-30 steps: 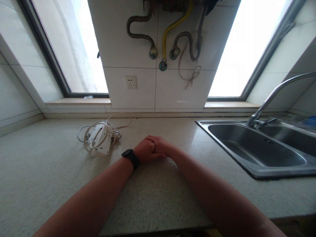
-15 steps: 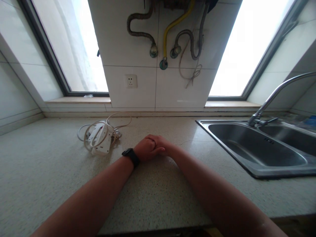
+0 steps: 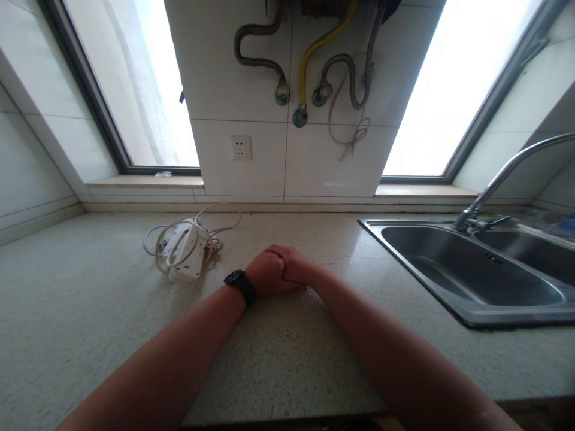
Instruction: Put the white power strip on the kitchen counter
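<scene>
My left hand (image 3: pixel 266 278) and my right hand (image 3: pixel 297 267) rest clasped together on the speckled countertop (image 3: pixel 90 311), in the middle of the view. Their fingers are closed around each other and hold no object. A black watch (image 3: pixel 241 285) sits on my left wrist. Both forearms lie on the counter and reach back to its front edge. The nearest thing is a white power strip (image 3: pixel 186 256) with its coiled cord, lying a little to the left of and beyond my left hand.
A steel double sink (image 3: pixel 467 311) is set into the counter at the right, with a curved faucet (image 3: pixel 503 176) behind it. On the tiled back wall are a socket (image 3: pixel 240 147) and several hoses (image 3: pixel 309 60). Bright windows flank the wall.
My hands stay clasped in the same spot. The view has only shifted slightly.
</scene>
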### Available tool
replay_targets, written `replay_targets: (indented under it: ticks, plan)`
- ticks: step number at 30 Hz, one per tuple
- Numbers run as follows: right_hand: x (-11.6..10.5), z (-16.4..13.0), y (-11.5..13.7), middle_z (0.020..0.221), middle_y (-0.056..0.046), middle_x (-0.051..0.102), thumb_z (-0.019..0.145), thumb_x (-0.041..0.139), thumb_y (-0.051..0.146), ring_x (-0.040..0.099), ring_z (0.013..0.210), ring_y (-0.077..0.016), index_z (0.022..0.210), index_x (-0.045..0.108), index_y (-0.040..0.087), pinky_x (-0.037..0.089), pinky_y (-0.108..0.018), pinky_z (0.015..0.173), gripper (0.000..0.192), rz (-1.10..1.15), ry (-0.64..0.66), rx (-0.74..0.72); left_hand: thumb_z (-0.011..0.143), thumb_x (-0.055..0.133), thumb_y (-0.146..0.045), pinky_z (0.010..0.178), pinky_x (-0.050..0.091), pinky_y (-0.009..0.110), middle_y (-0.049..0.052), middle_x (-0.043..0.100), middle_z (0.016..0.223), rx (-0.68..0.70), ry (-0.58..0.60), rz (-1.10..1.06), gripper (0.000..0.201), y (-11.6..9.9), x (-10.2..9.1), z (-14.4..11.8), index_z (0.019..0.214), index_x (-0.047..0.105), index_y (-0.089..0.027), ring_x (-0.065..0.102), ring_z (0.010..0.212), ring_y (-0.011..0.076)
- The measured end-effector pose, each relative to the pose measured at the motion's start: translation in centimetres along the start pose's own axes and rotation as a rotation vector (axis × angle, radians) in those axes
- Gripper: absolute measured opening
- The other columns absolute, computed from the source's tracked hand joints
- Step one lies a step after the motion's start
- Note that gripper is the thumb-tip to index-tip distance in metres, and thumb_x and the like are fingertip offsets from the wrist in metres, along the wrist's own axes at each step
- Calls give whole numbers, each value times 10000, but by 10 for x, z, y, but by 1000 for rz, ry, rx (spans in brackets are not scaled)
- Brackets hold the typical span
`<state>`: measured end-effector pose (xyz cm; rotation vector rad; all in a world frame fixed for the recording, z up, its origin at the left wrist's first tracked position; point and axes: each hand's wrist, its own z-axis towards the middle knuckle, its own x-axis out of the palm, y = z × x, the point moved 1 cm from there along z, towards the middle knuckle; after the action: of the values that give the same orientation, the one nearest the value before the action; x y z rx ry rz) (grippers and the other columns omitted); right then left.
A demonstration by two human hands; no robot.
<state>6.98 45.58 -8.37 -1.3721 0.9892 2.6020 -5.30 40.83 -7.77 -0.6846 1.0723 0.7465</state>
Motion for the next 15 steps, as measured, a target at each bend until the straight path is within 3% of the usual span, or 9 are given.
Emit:
replay_targets:
  ticks: [7,15]
  plan:
    - [3,3,-13,1048,-57,703,601,736,193,646,978,-248,1142,638,203,481,-315,844,549,64,22,37,805,513,-688,773,476,350,162,714,852,104,-8,-26,619,6,3,1,819,721,-105,654,841,262]
    - [-2,1,-11,1048,-43,713,608,731,154,649,992,-252,1127,662,214,484,-328,872,527,168,19,69,836,529,-632,860,470,358,156,721,931,130,5,-15,564,6,5,4,931,714,-107,660,922,264]
